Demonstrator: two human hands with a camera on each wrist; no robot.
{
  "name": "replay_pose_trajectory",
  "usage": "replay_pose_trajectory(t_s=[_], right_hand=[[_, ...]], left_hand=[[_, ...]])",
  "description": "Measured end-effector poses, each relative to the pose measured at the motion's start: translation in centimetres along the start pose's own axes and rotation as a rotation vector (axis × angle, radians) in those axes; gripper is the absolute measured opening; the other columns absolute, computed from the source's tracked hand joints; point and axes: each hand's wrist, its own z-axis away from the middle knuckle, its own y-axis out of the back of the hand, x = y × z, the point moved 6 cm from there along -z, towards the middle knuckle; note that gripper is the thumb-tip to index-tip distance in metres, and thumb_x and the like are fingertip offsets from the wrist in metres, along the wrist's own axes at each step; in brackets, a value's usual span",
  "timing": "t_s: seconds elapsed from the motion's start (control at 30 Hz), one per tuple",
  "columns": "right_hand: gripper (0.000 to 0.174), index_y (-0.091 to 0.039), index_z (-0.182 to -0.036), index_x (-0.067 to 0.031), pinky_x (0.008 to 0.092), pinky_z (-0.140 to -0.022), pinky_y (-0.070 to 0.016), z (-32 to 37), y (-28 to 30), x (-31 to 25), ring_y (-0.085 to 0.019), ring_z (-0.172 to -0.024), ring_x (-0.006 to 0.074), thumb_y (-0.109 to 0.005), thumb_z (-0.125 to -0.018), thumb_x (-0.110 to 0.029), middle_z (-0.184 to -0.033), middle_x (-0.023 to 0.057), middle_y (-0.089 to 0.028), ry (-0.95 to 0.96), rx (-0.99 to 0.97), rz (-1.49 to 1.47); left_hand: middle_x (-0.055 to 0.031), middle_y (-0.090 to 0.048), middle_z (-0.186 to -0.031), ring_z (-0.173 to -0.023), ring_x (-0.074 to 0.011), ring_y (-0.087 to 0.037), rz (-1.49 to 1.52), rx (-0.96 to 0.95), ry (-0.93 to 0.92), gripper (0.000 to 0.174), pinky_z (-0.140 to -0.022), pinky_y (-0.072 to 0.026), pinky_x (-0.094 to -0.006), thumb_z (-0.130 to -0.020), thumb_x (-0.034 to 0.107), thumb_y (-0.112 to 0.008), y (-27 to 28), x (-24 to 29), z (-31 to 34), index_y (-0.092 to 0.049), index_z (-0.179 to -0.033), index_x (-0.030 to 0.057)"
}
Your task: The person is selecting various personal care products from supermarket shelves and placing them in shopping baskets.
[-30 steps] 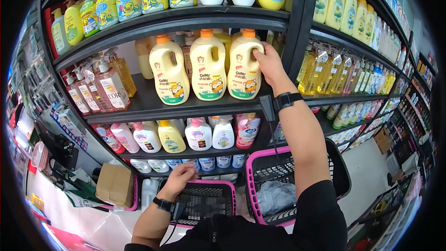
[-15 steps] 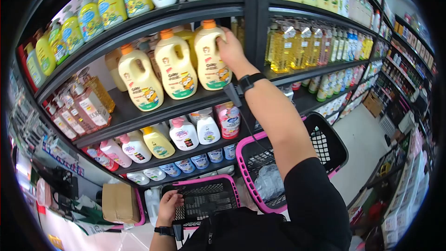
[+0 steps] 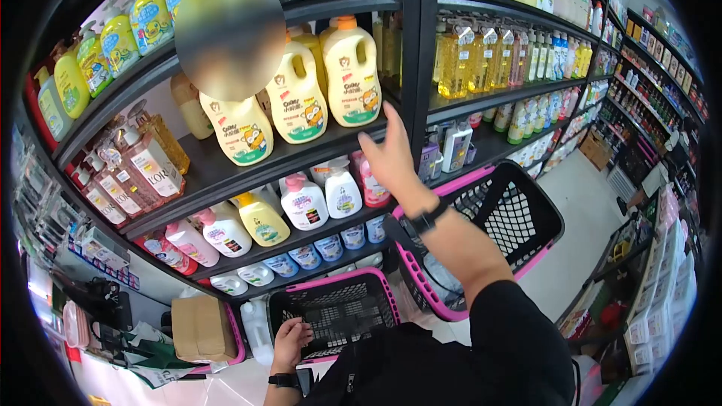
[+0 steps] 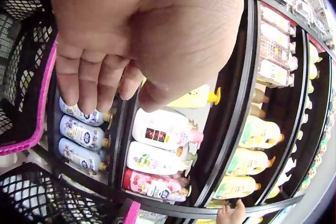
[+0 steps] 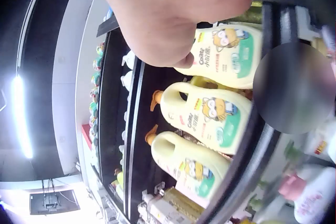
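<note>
Three cream bottles with orange caps stand in a row on the middle shelf: right bottle point(image 3: 352, 83), middle bottle point(image 3: 299, 101), left bottle point(image 3: 242, 139), whose top a blurred disc hides. My right hand point(image 3: 392, 162) is just below and beside the right bottle at the shelf's front edge, thumb and fingers spread, holding nothing. In the right wrist view the hand point(image 5: 173, 19) overlaps part of the nearest bottle point(image 5: 226, 53); contact cannot be told there. Low down, my left hand point(image 3: 292, 340) hangs empty by a black basket point(image 3: 387, 286), its fingers point(image 4: 107, 77) relaxed.
A second black basket with a pink rim point(image 3: 538, 252) stands at the right, below my right forearm. Pump bottles point(image 3: 304, 201) fill the shelf below; clear pink bottles point(image 3: 154, 165) stand at the left. A cardboard box point(image 3: 201, 328) sits at lower left.
My right hand has let go of the right bottle's handle and moved down off it. That bottle stands on the shelf. The head view has swung toward the right.
</note>
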Motion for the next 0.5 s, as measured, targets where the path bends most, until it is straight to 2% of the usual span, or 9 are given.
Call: replay_pose_trajectory(t_s=[0.03, 0.07, 0.1, 0.17, 0.2, 0.27, 0.33, 0.43, 0.5], right_hand=[[0.065, -0.039, -0.139, 0.0055, 0.0467, -0.106, -0.0397, 2.8, 1.6, -0.1, -0.050, -0.123, 0.0435, -0.070, -0.085, -0.014, -0.131, 0.0291, -0.051, -0.007, -0.025, 0.033], [0.065, -0.042, -0.137, 0.0044, 0.0464, -0.105, -0.0410, 5.4, 3.0, 0.5, -0.051, -0.122, 0.0439, -0.071, -0.082, -0.013, -0.129, 0.0277, -0.053, -0.030, -0.117, 0.006], [0.062, -0.045, -0.134, 0.0034, 0.0459, -0.103, -0.0427, 8.3, 4.3, 2.0, -0.053, -0.119, 0.0437, -0.073, -0.080, -0.013, -0.128, 0.0262, -0.054, -0.009, -0.236, 0.100], [0.058, -0.052, -0.130, 0.0016, 0.0459, -0.101, -0.0440, 14.1, 8.2, 5.2, -0.054, -0.118, 0.0420, -0.074, -0.079, -0.017, -0.122, 0.0234, -0.059, -0.125, -0.437, 0.270], [0.054, -0.056, -0.126, 0.0006, 0.0465, -0.100, -0.0444, 16.7, 10.6, 6.5, -0.055, -0.117, 0.0412, -0.074, -0.079, -0.020, -0.118, 0.0224, -0.062, -0.262, -0.540, 0.331], [0.049, -0.061, -0.119, -0.0010, 0.0472, -0.100, -0.0437, 21.3, 15.7, 8.9, -0.055, -0.117, 0.0400, -0.074, -0.078, -0.025, -0.118, 0.0217, -0.063, -0.350, -0.548, 0.629], [0.047, -0.063, -0.117, -0.0022, 0.0488, -0.101, -0.0427, 24.1, 20.2, 8.3, -0.055, -0.118, 0.0396, -0.074, -0.077, -0.025, -0.116, 0.0214, -0.063, -0.397, -0.528, 0.855], [0.042, -0.065, -0.112, -0.0036, 0.0510, -0.104, -0.0400, 28.0, 24.3, 9.3, -0.054, -0.119, 0.0387, -0.073, -0.077, -0.026, -0.116, 0.0205, -0.064, -0.422, -0.487, 1.006], [0.035, -0.068, -0.104, -0.0040, 0.0530, -0.105, -0.0381, 30.5, 25.4, 10.1, -0.055, -0.119, 0.0380, -0.073, -0.077, -0.027, -0.112, 0.0192, -0.066, -0.444, -0.500, 0.999]], left_hand=[[-0.0117, -0.067, -0.104, -0.089, -0.0215, -0.067, 0.005, -0.013, 0.018, 0.024, -0.077, -0.0580, -0.0353, -0.100, 0.015, -0.057, 0.4, -0.6, -0.1, -0.056, -0.120, 0.0035], [-0.0116, -0.067, -0.104, -0.089, -0.0215, -0.067, 0.011, -0.039, 0.036, 0.024, -0.077, -0.0579, -0.0355, -0.100, 0.016, -0.057, 0.9, -1.3, -0.2, -0.056, -0.120, 0.0036], [-0.0114, -0.067, -0.104, -0.089, -0.0216, -0.067, 0.015, -0.069, 0.058, 0.024, -0.077, -0.0578, -0.0357, -0.100, 0.016, -0.057, 1.2, -2.0, -0.4, -0.056, -0.120, 0.0037], [-0.0109, -0.067, -0.102, -0.089, -0.0217, -0.067, -0.001, -0.115, 0.124, 0.023, -0.076, -0.0574, -0.0361, -0.100, 0.015, -0.056, 1.3, -3.5, -0.4, -0.056, -0.120, 0.0042], [-0.0106, -0.067, -0.101, -0.088, -0.0215, -0.067, -0.020, -0.140, 0.165, 0.022, -0.077, -0.0576, -0.0359, -0.100, 0.014, -0.055, 1.4, -4.4, -0.6, -0.056, -0.120, 0.0043], [-0.0111, -0.068, -0.099, -0.086, -0.0226, -0.068, -0.076, -0.198, 0.228, 0.020, -0.075, -0.0574, -0.0376, -0.101, 0.016, -0.055, 1.5, -6.8, -1.5, -0.057, -0.118, 0.0056], [-0.0112, -0.068, -0.100, -0.084, -0.0217, -0.067, -0.125, -0.264, 0.307, 0.020, -0.075, -0.0574, -0.0359, -0.101, 0.015, -0.056, 0.2, -8.4, -2.0, -0.057, -0.119, 0.0052], [-0.0114, -0.067, -0.103, -0.086, -0.0205, -0.067, -0.250, -0.355, 0.381, 0.023, -0.076, -0.0572, -0.0343, -0.100, 0.014, -0.057, -2.9, -9.5, -3.0, -0.056, -0.121, 0.0043], [-0.0112, -0.066, -0.105, -0.089, -0.0197, -0.066, -0.336, -0.426, 0.337, 0.025, -0.078, -0.0568, -0.0340, -0.100, 0.014, -0.057, -6.6, -9.1, -3.1, -0.055, -0.122, 0.0034]])
